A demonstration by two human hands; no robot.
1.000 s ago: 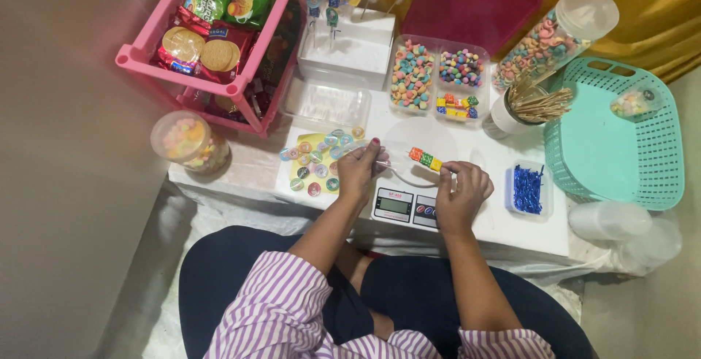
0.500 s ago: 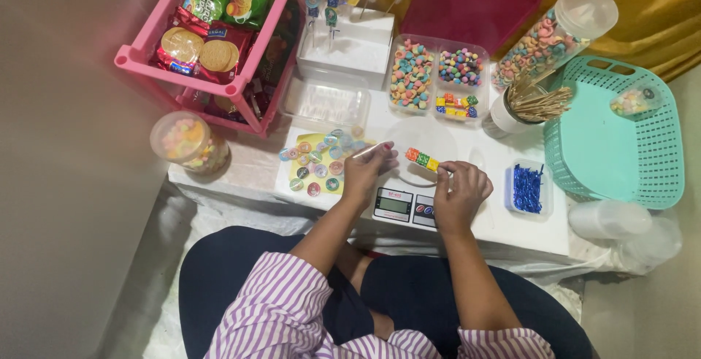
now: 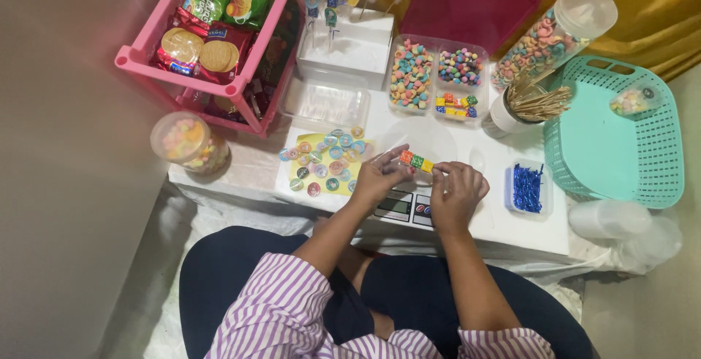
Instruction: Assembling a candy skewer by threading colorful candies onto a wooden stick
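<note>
Our left hand (image 3: 376,178) and right hand (image 3: 456,189) pinch the short skewer of colourful square candies (image 3: 415,160), lying left-right between them.

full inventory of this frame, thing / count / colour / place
candy skewer: 1, orange, green and yellow pieces, held between both hands over the scale
scale: 1, white, table front edge
sticker sheet: 1, yellow with round stickers, left of the hands
candy trays: 2, clear, mixed colours, table centre
stick cup: 1, white, wooden sticks, right of the trays
blue tray: 1, small, right of the hands
basket: 1, teal, far right
pink rack: 1, biscuit packs, upper left
jar: 1, clear, left edge
left hand: on the skewer
right hand: on the skewer
</note>
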